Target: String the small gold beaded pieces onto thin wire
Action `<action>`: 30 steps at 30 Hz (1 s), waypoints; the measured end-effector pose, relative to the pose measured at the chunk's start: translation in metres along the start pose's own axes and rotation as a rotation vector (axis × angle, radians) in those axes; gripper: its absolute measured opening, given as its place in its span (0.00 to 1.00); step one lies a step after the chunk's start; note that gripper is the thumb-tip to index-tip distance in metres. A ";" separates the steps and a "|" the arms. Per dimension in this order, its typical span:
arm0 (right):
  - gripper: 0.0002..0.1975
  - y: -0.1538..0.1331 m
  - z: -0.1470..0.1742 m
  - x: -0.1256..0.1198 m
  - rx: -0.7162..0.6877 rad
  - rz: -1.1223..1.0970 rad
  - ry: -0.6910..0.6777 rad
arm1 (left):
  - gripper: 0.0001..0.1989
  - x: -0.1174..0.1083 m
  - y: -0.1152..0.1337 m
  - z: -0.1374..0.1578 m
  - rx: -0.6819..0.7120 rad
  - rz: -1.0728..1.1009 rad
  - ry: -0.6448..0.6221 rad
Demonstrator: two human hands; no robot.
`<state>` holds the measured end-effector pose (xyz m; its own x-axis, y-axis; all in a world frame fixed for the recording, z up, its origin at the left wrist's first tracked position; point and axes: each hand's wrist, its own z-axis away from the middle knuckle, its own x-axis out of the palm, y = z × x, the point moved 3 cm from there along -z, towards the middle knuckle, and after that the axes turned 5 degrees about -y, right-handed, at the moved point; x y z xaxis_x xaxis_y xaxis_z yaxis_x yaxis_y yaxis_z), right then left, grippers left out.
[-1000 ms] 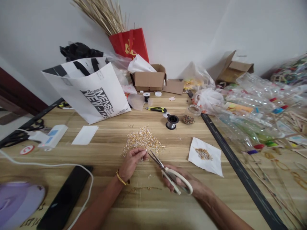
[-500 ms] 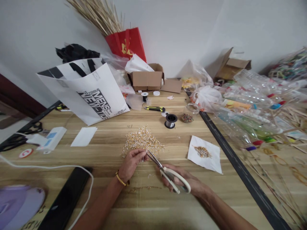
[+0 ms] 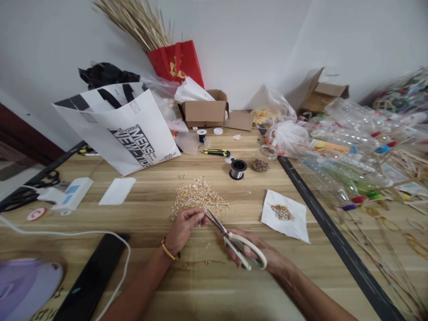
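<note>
Gripping white-handled scissors (image 3: 234, 238), the right hand (image 3: 259, 256) has its fingers closed through the loops, blades pointing up-left. The left hand (image 3: 183, 226) pinches a strand at the near edge of a heap of gold beaded wire (image 3: 199, 197) on the wooden table (image 3: 150, 209), touching the blade tips. A wire spool (image 3: 238, 169) stands farther back.

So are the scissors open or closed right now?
Open a little. The scissors in the right hand show two blades parted, tips at the gold bead pile pinched by the left hand.
</note>
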<state>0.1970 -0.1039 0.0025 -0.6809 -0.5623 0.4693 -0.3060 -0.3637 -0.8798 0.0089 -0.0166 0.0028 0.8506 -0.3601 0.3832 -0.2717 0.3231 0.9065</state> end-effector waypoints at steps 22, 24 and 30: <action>0.25 -0.004 -0.001 0.001 -0.033 -0.014 0.025 | 0.10 -0.003 -0.002 0.000 0.012 -0.087 -0.005; 0.26 -0.005 -0.001 0.001 -0.024 -0.004 0.024 | 0.10 -0.004 -0.003 -0.001 0.012 -0.090 -0.002; 0.25 -0.002 -0.001 0.000 -0.010 0.007 -0.002 | 0.11 -0.008 -0.009 -0.002 -0.006 -0.097 0.005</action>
<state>0.1966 -0.1022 0.0043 -0.6818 -0.5659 0.4635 -0.3079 -0.3527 -0.8836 0.0051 -0.0147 -0.0090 0.8750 -0.3854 0.2932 -0.1857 0.2921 0.9382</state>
